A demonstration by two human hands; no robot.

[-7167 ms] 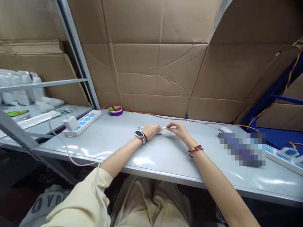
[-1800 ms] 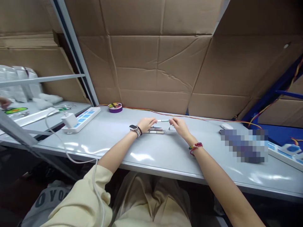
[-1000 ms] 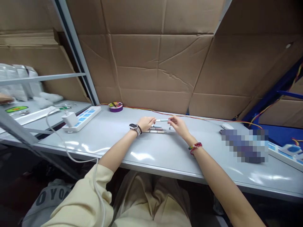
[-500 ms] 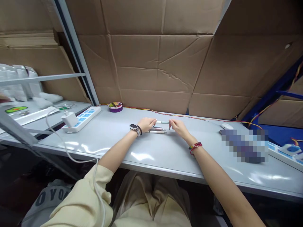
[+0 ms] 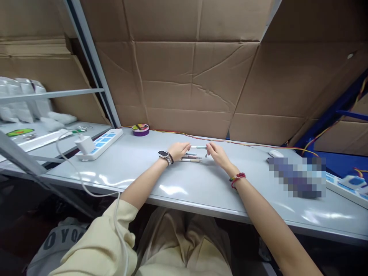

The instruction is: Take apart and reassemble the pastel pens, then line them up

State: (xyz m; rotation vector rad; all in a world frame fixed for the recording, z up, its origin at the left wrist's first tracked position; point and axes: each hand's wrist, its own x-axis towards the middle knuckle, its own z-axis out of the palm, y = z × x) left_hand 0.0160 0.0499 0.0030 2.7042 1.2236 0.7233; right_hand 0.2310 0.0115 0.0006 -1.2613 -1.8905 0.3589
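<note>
Between my two hands a slim white and light-blue pen (image 5: 198, 147) is held level, just above the tabletop. My left hand (image 5: 179, 151) is closed on its left end, fingers pinched. The other end is in the pinched fingers of my right hand (image 5: 216, 152). Several more pens (image 5: 192, 158) lie side by side on the table, close to my left hand and partly covered by it. Below my right fingertips shows a small grey thing (image 5: 206, 155), too small to make out.
A white power strip (image 5: 107, 141) with a plugged-in charger (image 5: 84, 145) is at left. Behind it sits a round purple tin (image 5: 140, 129). A white mouse (image 5: 275, 153) and a blurred-out object (image 5: 297, 178) lie at right. Cardboard (image 5: 184, 76) walls the back; wires run along it.
Both hands and the pen between them have shifted very slightly up and to the right. The pens on the table have stayed in place.
</note>
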